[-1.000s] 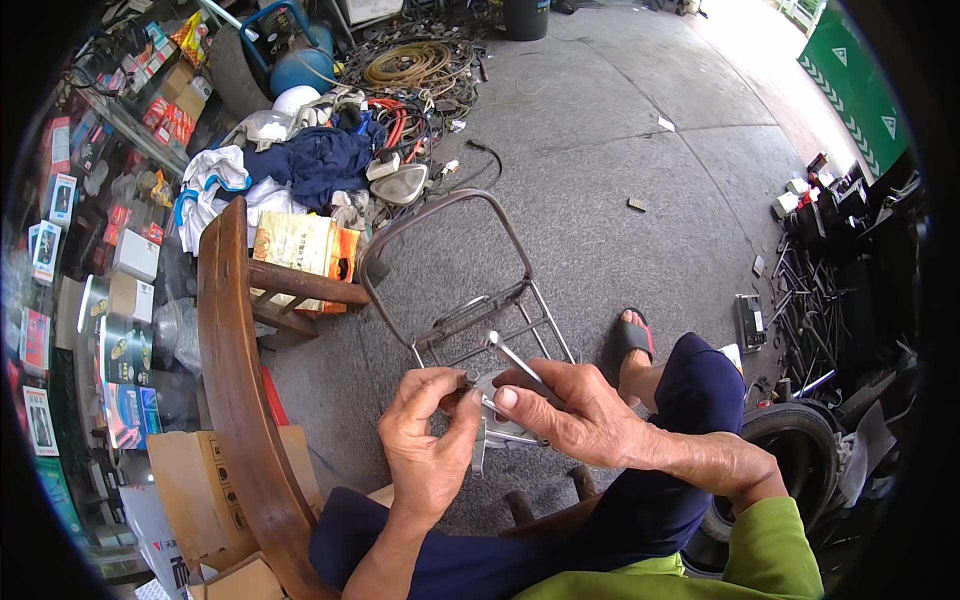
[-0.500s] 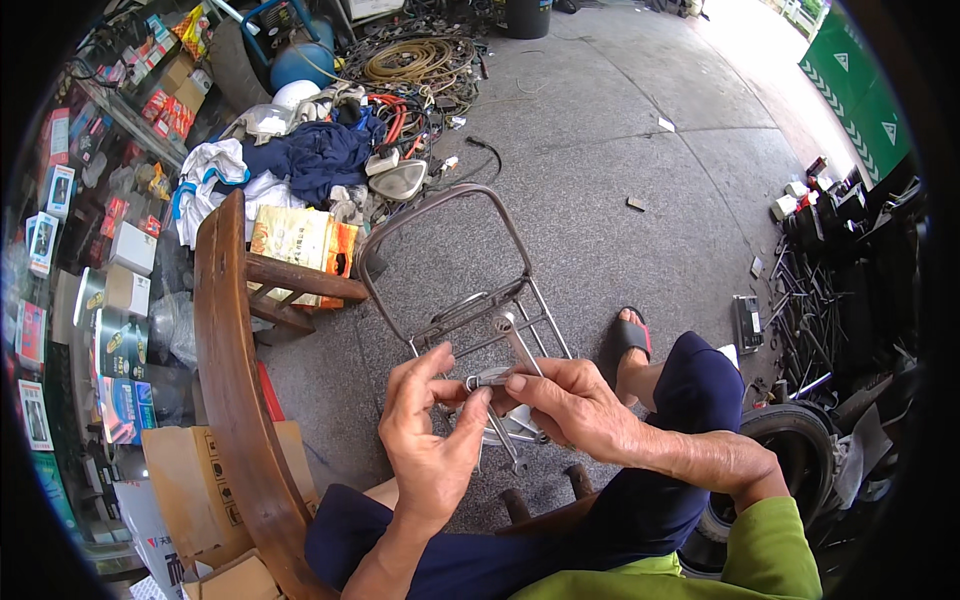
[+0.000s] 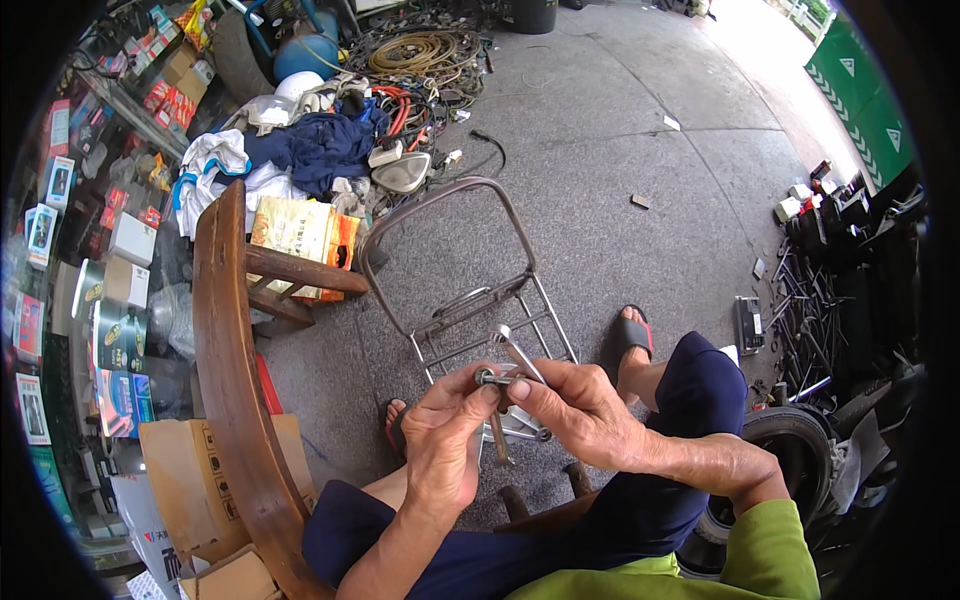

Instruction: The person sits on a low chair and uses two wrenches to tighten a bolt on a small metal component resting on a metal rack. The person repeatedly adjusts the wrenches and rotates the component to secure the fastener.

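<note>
In front of my lap, my left hand [image 3: 440,425] pinches a small metal bolt [image 3: 488,377] at its round head, thumb and fingers closed. My right hand [image 3: 585,410] meets it from the right, thumb and forefinger at the bolt's other end. A silver wrench [image 3: 518,355] lies in my right fingers, its ring end pointing up and away. Another wrench-like metal piece [image 3: 500,440] hangs below the hands; which fingers hold it is hidden. Just beyond stands a brown and silver tubular metal rack [image 3: 530,280], partly covered by my hands.
A wooden bench [image 3: 225,330] stands at my left, beside a glass case of boxed goods [image 3: 125,330]. Clothes [image 3: 320,155] and coiled hoses [image 3: 410,55] lie far left. On the right are a tyre [image 3: 800,450] and a heap of metal parts [image 3: 800,310].
My left fingers have closed in around the bolt, which now shows its round head and shank more plainly. The right hand stays nearly in place with the wrench.
</note>
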Tool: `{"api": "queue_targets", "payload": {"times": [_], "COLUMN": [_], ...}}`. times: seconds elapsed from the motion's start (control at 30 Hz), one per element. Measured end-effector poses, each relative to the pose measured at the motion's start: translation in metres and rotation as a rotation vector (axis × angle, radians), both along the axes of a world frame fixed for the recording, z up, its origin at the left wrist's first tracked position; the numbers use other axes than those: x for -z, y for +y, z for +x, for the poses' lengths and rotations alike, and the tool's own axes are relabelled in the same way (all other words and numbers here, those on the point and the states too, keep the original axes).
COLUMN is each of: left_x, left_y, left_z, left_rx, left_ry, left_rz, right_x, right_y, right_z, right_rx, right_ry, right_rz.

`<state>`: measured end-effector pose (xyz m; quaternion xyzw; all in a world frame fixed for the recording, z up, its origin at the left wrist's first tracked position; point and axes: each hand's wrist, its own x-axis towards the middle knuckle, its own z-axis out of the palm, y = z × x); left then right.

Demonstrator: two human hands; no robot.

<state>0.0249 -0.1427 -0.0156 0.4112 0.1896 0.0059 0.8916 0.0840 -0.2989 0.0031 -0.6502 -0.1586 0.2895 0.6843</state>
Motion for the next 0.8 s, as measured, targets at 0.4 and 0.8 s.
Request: {"api": "queue_targets", "payload": {"times": [0.4,0.8], "left_x": [-0.001,-0.009], "left_y": [-0.004,-0.003], "left_z": [-0.004,-0.001], "left_rx": [-0.089,-0.228], "left_ry": [0.039,-0.305], "left_rz": [0.114,1.231], "right_x": [-0.009,-0.013], "right_y": [0.0,0.001], "right_z": [0.004,0.002], "right_rx": [-0.052,-0.035], "right_ry": [0.084,-0.238], "right_rz": [-0.049,-0.133]}}
